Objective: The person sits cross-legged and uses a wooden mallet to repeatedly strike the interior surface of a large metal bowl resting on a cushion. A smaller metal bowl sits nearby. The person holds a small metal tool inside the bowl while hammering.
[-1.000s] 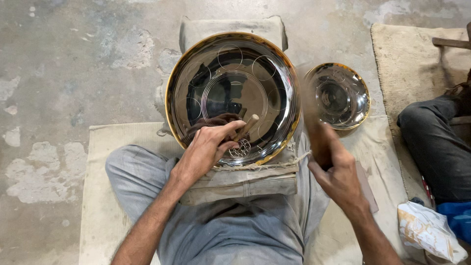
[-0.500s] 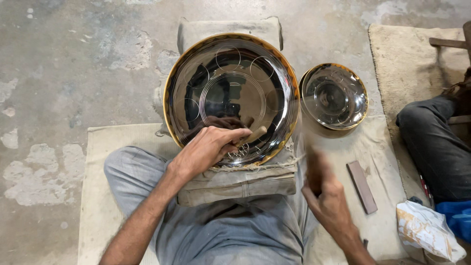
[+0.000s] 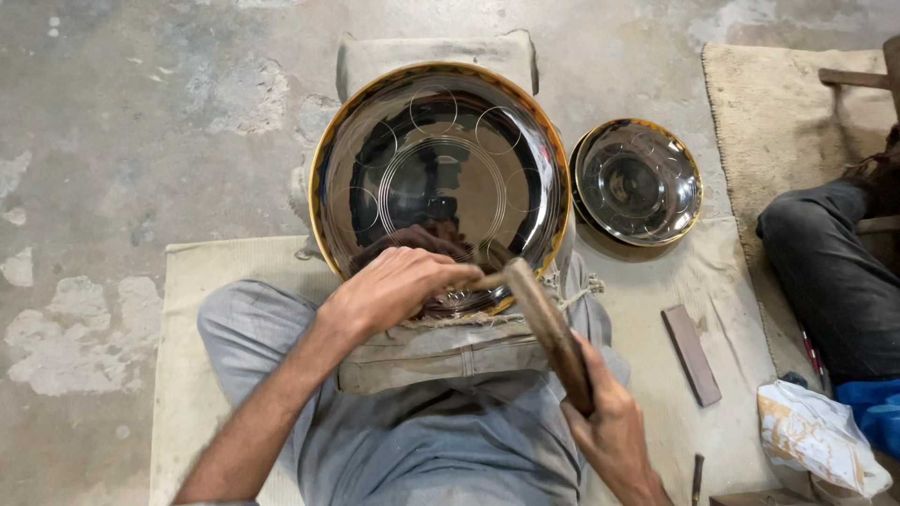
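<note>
Where the person sits cross-legged on a pale mat (image 3: 234, 281), grey trousers fill the bottom of the view and both bare arms reach forward over the lap. The right hand (image 3: 614, 426) is closed around the handle of a wooden mallet (image 3: 548, 328), whose blurred head tips up and to the left until it meets the end of a small punch (image 3: 487, 278). The left hand (image 3: 394, 286) has its fingers pinched together on that punch, pressing its tip down onto the near rim of a large metal dish (image 3: 441, 178). The dish is shiny and dark inside, has a golden edge, and is scored with one ringed centre and several smaller circles about it; it rests tilted on a folded grey cloth pad (image 3: 422, 351) across the knees, with a cushion (image 3: 436, 52) showing beyond its far edge. Just to the right of the big dish lies a smaller dish (image 3: 637, 183) of the same finish, partly on the mat and close to the larger rim without clearly touching it. Nearer on the right, a flat brown bar (image 3: 692, 354) lies on the mat, and a crumpled white bag (image 3: 816, 436) sits in the corner. Another person's dark trouser leg (image 3: 825, 272) enters from the right edge, beside a tan rug (image 3: 787, 112) on the concrete floor (image 3: 141, 122).
</note>
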